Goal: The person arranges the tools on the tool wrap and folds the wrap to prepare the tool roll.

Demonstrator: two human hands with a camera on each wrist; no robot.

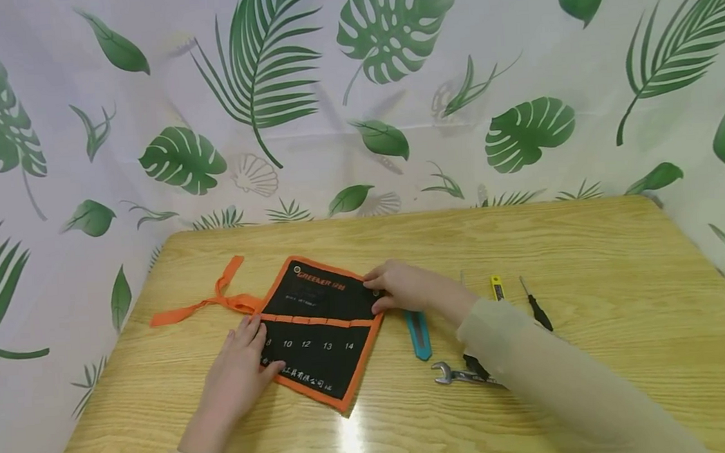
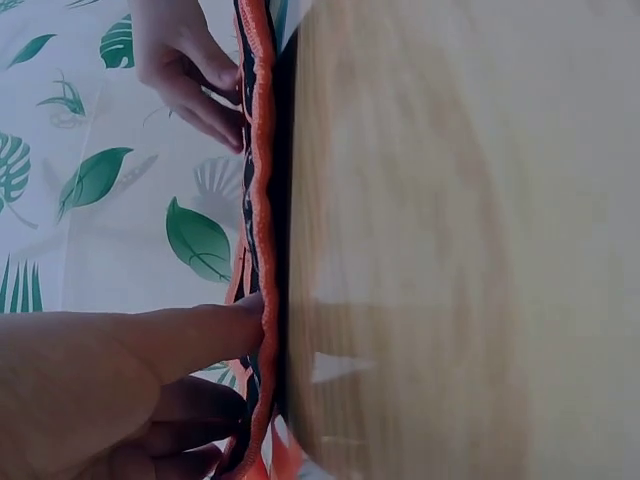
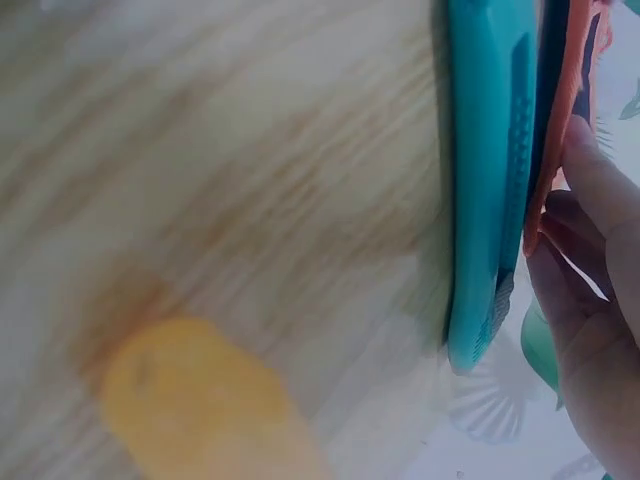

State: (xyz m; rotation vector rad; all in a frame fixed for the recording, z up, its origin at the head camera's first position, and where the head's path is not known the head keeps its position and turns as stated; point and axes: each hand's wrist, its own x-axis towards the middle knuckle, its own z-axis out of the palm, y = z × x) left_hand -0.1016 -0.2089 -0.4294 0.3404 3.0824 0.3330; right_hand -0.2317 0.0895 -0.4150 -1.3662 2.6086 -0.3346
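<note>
A black tool pouch [image 1: 319, 333] with orange edging lies flat on the table, numbers printed along its lower pocket. Orange ties [image 1: 208, 304] trail from its left side. My left hand [image 1: 237, 369] rests on the pouch's left edge, thumb spread over the lower pocket. At the upper right corner, my right hand [image 1: 406, 286] touches the cloth with its fingertips and thumb. In the right wrist view that thumb [image 3: 590, 165] lies along the orange border. A teal utility knife [image 3: 490, 180] sits close beside the corner, partly under the right forearm in the head view.
On the wooden table [image 1: 622, 294], right of the pouch, lie an open-end wrench [image 1: 449, 373], a black-handled screwdriver [image 1: 538, 313] and a yellow item [image 1: 497, 287]. The right sleeve partly covers these tools. A leaf-patterned cloth [image 1: 306, 119] hangs behind the table.
</note>
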